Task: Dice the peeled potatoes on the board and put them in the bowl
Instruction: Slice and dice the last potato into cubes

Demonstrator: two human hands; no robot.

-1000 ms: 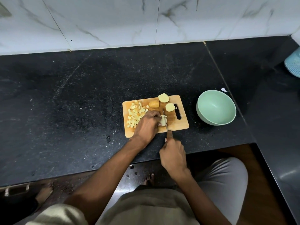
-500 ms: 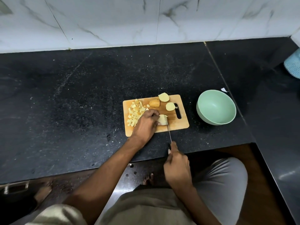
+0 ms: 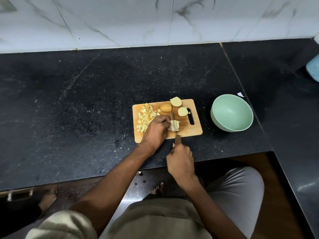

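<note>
Since 0.5 s ago, right hand point(image 3: 180, 159) has pushed forward from the near counter edge; knife point(image 3: 174, 124) now lies across the potato piece point(image 3: 174, 125) rather than at its near side. Reads as another slicing stroke under way, so dicing goes on and nothing is ready to transfer yet. Right fingers wrapped tight on the knife handle, index along the spine. Left hand point(image 3: 156, 131) unchanged in place, fingers curled down and clamped on the left part of the piece, close to the blade.

Potato piece sits mid-board point(image 3: 189, 130), pale, already showing cut lines. Left of it, a heap of small yellow dice point(image 3: 145, 118). Far side of board: 3 uncut chunks point(image 3: 176, 101), 1 of them browner.

Right of the board, on the black counter point(image 3: 86, 109), the green bowl point(image 3: 215, 116) holds nothing.
</note>
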